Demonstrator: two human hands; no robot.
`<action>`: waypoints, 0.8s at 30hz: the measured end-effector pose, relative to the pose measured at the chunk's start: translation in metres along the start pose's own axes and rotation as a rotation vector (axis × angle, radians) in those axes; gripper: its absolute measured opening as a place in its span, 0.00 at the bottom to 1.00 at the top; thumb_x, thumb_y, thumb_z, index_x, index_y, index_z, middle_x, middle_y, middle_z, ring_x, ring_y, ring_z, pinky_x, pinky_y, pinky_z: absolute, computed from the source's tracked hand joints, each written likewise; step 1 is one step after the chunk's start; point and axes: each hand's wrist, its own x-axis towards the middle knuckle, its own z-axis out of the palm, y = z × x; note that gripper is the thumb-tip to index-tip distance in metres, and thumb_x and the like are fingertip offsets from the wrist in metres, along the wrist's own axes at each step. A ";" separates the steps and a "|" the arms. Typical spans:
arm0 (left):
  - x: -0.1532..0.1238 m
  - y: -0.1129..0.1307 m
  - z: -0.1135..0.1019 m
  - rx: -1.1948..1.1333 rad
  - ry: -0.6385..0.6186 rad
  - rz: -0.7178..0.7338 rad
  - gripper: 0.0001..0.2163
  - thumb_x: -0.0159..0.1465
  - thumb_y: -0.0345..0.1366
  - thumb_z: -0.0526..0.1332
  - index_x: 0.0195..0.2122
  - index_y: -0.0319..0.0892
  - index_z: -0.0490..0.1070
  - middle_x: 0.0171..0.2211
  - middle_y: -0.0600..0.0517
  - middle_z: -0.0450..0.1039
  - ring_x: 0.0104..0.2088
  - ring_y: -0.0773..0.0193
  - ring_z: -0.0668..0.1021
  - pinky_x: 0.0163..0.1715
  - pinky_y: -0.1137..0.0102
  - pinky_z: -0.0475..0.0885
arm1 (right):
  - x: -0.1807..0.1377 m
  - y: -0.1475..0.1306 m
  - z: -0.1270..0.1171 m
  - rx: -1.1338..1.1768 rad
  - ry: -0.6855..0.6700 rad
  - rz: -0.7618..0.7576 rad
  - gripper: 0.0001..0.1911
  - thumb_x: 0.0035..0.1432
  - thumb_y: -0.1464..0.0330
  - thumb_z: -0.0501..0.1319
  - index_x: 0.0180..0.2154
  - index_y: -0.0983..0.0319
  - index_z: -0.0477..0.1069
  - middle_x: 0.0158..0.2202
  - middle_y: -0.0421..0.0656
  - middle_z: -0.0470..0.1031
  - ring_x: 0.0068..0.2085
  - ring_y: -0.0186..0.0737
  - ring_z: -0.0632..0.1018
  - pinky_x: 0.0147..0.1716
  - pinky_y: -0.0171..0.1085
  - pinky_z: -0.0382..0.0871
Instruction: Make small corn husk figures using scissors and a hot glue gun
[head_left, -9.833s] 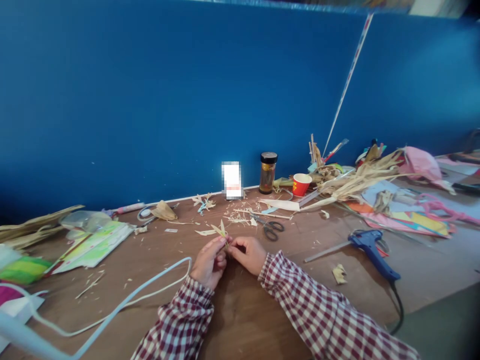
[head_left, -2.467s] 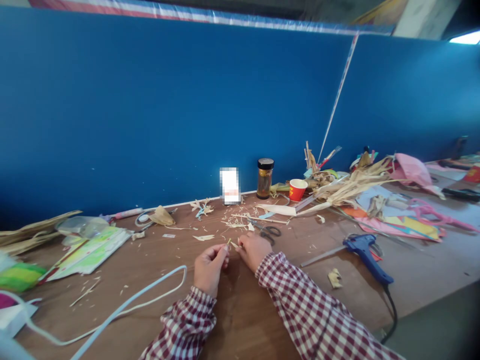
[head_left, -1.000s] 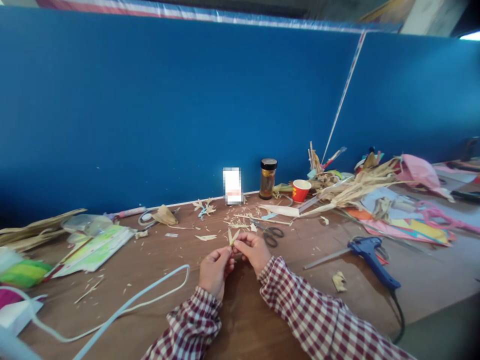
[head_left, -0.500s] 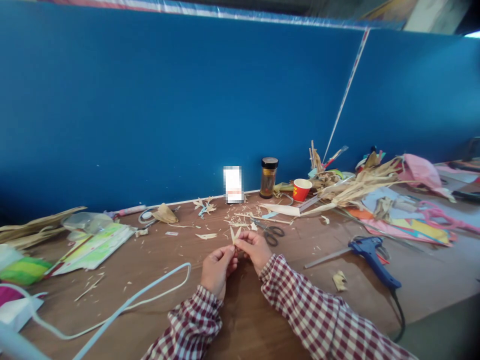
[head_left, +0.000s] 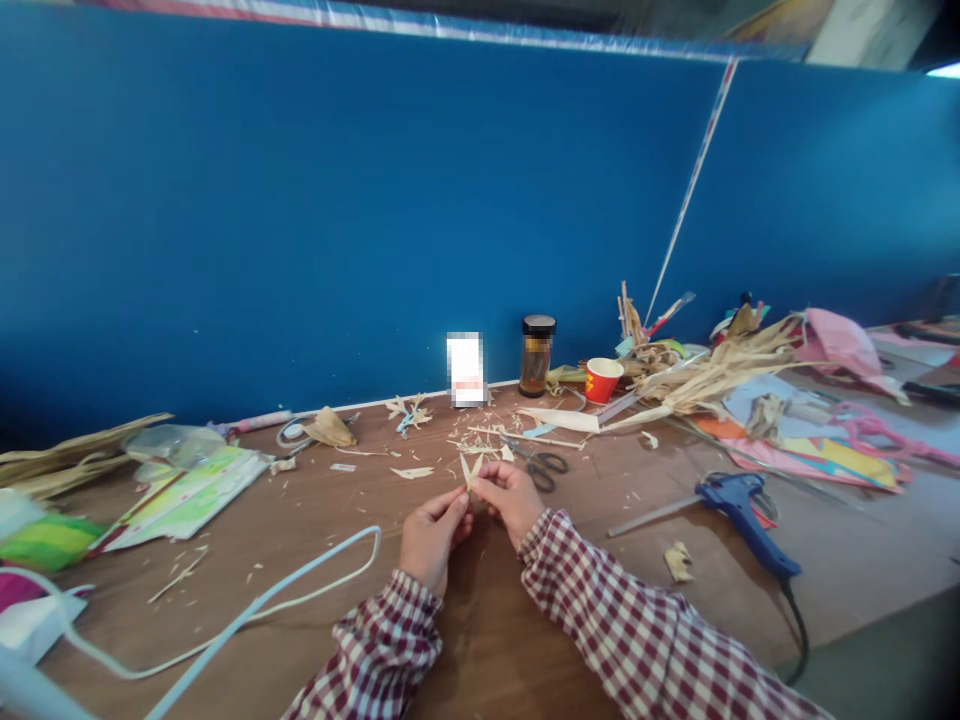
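Between the fingertips of both hands is a small pale piece of corn husk (head_left: 470, 468), its pointed tips spread in a V upward. My left hand (head_left: 435, 532) pinches its lower end from the left. Closed on the same piece from the right is my right hand (head_left: 511, 498), thumb and forefinger together. Just beyond the right hand lie dark-handled scissors (head_left: 546, 468), partly hidden. Thin husk slivers (head_left: 487, 438) are scattered past the fingertips. A cut pointed husk piece (head_left: 412, 472) lies to the left, with a small husk flower (head_left: 409, 414) behind it.
A blue hot glue gun (head_left: 739, 505) lies to the right with its cord. At the back stand a dark-lidded jar (head_left: 537, 358), a red paper cup (head_left: 604, 381) and a bright blurred phone-like object (head_left: 466, 370). Dried husks (head_left: 720, 385) pile up at right; a white looped tube (head_left: 277, 595) crosses the left front.
The left hand has shifted very slightly left. Both hands keep their pinch on the husk piece, whose tips look a little wider apart.
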 end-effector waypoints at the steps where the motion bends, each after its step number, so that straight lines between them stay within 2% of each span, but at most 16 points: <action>1: 0.000 0.000 0.000 0.005 0.004 0.002 0.13 0.42 0.31 0.69 0.30 0.34 0.75 0.19 0.51 0.73 0.19 0.72 0.73 0.20 0.78 0.70 | 0.000 0.000 0.000 -0.004 0.001 -0.008 0.13 0.40 0.63 0.65 0.26 0.64 0.66 0.16 0.32 0.63 0.15 0.24 0.59 0.13 0.27 0.50; 6: 0.000 -0.001 0.000 0.049 0.013 0.017 0.12 0.41 0.33 0.69 0.28 0.34 0.75 0.18 0.52 0.72 0.18 0.73 0.72 0.19 0.78 0.69 | -0.001 0.000 0.001 -0.011 -0.004 -0.018 0.12 0.40 0.63 0.65 0.26 0.63 0.66 0.16 0.32 0.64 0.16 0.24 0.60 0.14 0.27 0.51; 13: 0.001 -0.002 0.000 0.081 0.013 0.055 0.14 0.41 0.39 0.68 0.26 0.34 0.74 0.17 0.53 0.70 0.17 0.74 0.70 0.18 0.79 0.67 | -0.003 -0.002 0.002 -0.001 -0.019 -0.008 0.13 0.41 0.62 0.64 0.27 0.64 0.68 0.18 0.36 0.67 0.21 0.29 0.67 0.16 0.26 0.56; 19: 0.000 -0.002 0.000 0.080 -0.001 0.073 0.15 0.41 0.40 0.68 0.26 0.34 0.74 0.17 0.53 0.71 0.17 0.74 0.70 0.18 0.78 0.67 | -0.006 -0.006 0.004 0.067 -0.022 0.024 0.12 0.42 0.63 0.64 0.27 0.64 0.68 0.18 0.35 0.66 0.21 0.27 0.67 0.15 0.25 0.54; 24: 0.000 -0.002 0.001 0.038 0.001 0.060 0.16 0.40 0.39 0.69 0.27 0.34 0.74 0.17 0.54 0.70 0.17 0.74 0.70 0.18 0.79 0.66 | -0.006 -0.008 0.004 0.153 -0.016 0.061 0.13 0.41 0.62 0.64 0.26 0.64 0.67 0.23 0.37 0.69 0.21 0.26 0.67 0.15 0.24 0.52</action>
